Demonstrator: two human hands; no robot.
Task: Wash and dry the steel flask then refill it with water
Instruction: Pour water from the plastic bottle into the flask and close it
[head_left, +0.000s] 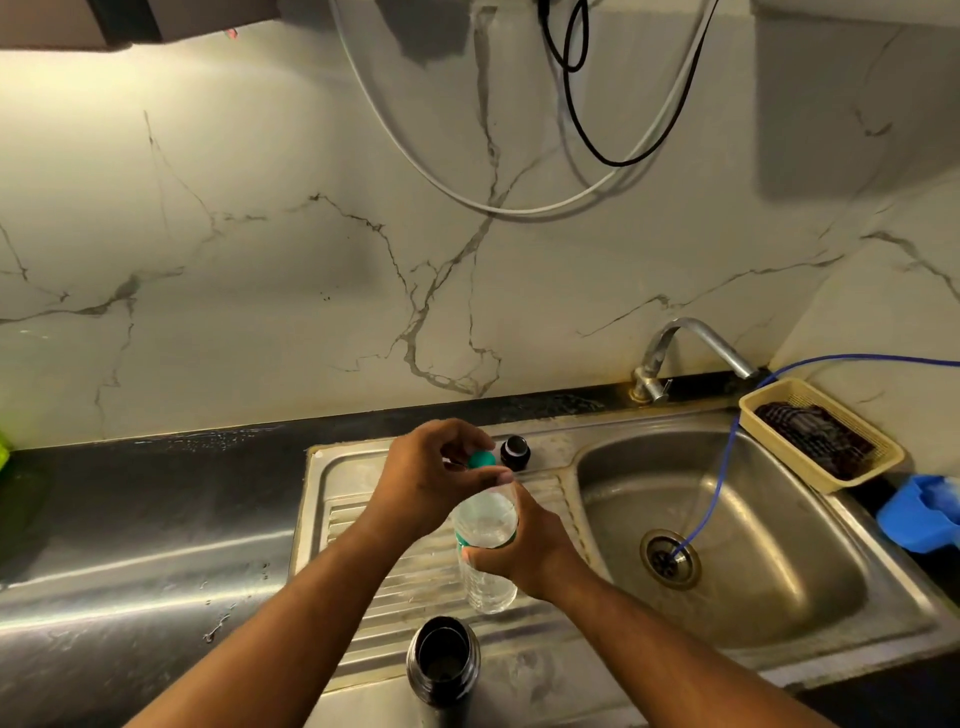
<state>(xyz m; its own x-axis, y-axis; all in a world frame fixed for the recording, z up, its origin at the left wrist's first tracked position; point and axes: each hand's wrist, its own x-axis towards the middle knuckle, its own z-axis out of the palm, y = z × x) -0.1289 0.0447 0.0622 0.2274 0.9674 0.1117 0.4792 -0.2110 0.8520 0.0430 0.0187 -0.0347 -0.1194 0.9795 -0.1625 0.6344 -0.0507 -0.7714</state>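
Note:
The dark steel flask (442, 661) stands open and upright on the sink's ribbed drainboard (363, 525), near the front edge. Its black lid (515, 453) sits at the back of the drainboard. Above the drainboard my right hand (524, 551) grips a clear plastic water bottle (485, 551) around its middle. My left hand (434, 475) pinches the bottle's green cap (481, 460) at the top. The bottle has water in it.
The steel sink basin (727, 587) lies to the right, with a tap (685, 353) behind it and a blue hose (717, 478) running into the drain. A beige basket (821, 434) with a dark cloth and a blue plastic container (917, 512) stand at the far right. Dark counter (130, 519) lies to the left.

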